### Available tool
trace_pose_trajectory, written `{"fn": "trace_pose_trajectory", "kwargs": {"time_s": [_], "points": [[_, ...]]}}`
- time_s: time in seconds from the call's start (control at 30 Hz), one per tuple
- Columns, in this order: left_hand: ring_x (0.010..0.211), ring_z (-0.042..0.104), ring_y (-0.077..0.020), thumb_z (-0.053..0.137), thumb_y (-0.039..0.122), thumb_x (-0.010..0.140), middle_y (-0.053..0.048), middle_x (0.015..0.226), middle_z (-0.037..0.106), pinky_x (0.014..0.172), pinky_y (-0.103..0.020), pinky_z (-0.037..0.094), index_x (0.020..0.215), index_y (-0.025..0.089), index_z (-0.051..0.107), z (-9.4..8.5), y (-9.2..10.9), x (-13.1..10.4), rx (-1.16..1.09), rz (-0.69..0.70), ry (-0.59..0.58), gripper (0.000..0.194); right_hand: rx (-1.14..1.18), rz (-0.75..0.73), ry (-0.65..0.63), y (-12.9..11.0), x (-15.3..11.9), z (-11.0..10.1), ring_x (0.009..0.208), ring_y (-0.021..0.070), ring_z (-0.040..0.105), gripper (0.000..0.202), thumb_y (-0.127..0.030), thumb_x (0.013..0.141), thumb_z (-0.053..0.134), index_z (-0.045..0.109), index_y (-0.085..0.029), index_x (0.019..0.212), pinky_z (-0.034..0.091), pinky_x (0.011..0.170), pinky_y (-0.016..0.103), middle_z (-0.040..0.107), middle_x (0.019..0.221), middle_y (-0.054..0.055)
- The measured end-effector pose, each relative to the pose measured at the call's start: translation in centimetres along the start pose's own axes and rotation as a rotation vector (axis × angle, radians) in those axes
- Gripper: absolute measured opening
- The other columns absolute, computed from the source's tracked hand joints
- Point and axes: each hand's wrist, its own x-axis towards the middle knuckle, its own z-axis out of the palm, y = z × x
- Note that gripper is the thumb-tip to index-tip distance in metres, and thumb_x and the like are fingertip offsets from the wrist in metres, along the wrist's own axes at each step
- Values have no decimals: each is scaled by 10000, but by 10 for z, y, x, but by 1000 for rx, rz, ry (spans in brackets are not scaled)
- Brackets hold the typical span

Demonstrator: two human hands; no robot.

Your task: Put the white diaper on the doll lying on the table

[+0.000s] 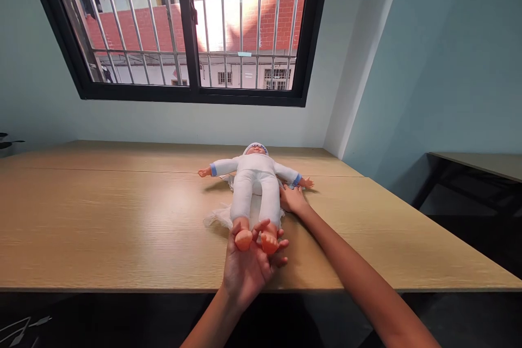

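A baby doll [261, 162] in a white suit with blue cuffs and a white cap lies on its back, arms spread, feet towards me. Beneath its hips and legs is a thin white diaper [220, 217], laid open, its frilled edges showing at the left. My left hand [248, 269], palm up, is closed around the doll's ankles from below, with the bare feet between its fingers and slightly raised. At the doll's right-hand side in the picture, my right hand [291, 199] grips the diaper's edge by the hip; its fingertips are partly hidden.
The doll lies on a wooden table [122, 228] whose front edge runs close to me. A barred window [191, 92] with a black frame is in the wall behind. Another dark table [481, 163] stands at the right. White cables [24, 329] hang at the lower left.
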Motion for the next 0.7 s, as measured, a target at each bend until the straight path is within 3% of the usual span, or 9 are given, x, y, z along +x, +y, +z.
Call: {"fn": "trace_pose_trajectory", "kwargs": {"time_s": [0.1, 0.2, 0.3, 0.4, 0.5, 0.6, 0.7], "points": [[1134, 619, -336, 532, 606, 882, -155, 1249, 622, 922, -481, 492, 1238, 204, 613, -2, 1, -9, -28, -23, 46, 543, 52, -11, -69, 6, -5, -5, 1334, 365, 432, 593, -446, 1006, 356, 254, -251, 1557, 259, 1107, 557, 391, 1527, 167], [1204, 585, -345, 530, 618, 886, -139, 1298, 609, 959, -482, 470, 1283, 252, 586, -6, 1, -23, -10, -26, 74, 543, 90, 11, -18, 7, -12, -15, 1386, 369, 376, 570, -381, 1014, 344, 283, -194, 1549, 229, 1136, 563, 336, 1560, 163], [1185, 610, -340, 638, 578, 834, -120, 1188, 654, 982, -413, 460, 1192, 244, 631, -7, 3, -40, 32, -80, 131, 489, 197, -52, 168, -4, -26, -33, 1390, 282, 383, 490, -225, 985, 364, 417, -157, 1468, 227, 1172, 486, 441, 1499, 132], [1144, 638, -368, 674, 573, 802, -117, 1123, 660, 977, -405, 463, 1166, 213, 633, -1, 9, -54, 115, -149, 187, 513, 467, -237, 278, -24, -47, -50, 1245, 220, 531, 372, -265, 993, 381, 557, -158, 1302, 379, 1094, 381, 594, 1330, 108], [1018, 695, -359, 643, 541, 830, -133, 1213, 632, 897, -418, 496, 1217, 210, 610, 7, 18, -63, 264, -182, 175, 510, 601, -454, 194, -48, -67, -54, 1142, 217, 603, 303, -336, 999, 430, 626, -195, 1182, 382, 1100, 425, 671, 1194, 77], [975, 707, -326, 630, 523, 837, -132, 1372, 560, 859, -402, 509, 1241, 226, 619, 8, 29, -68, 358, -189, 113, 501, 549, -610, 116, -64, -77, -47, 1173, 214, 597, 317, -311, 995, 460, 594, -220, 1267, 252, 1180, 518, 651, 1254, 66], [1003, 693, -316, 612, 536, 840, -123, 1401, 551, 855, -390, 508, 1286, 235, 621, 5, 39, -71, 438, -157, 92, 538, 497, -684, 112, -68, -78, -37, 1254, 207, 548, 361, -236, 970, 482, 559, -214, 1322, 264, 1184, 513, 618, 1319, 72]]}}
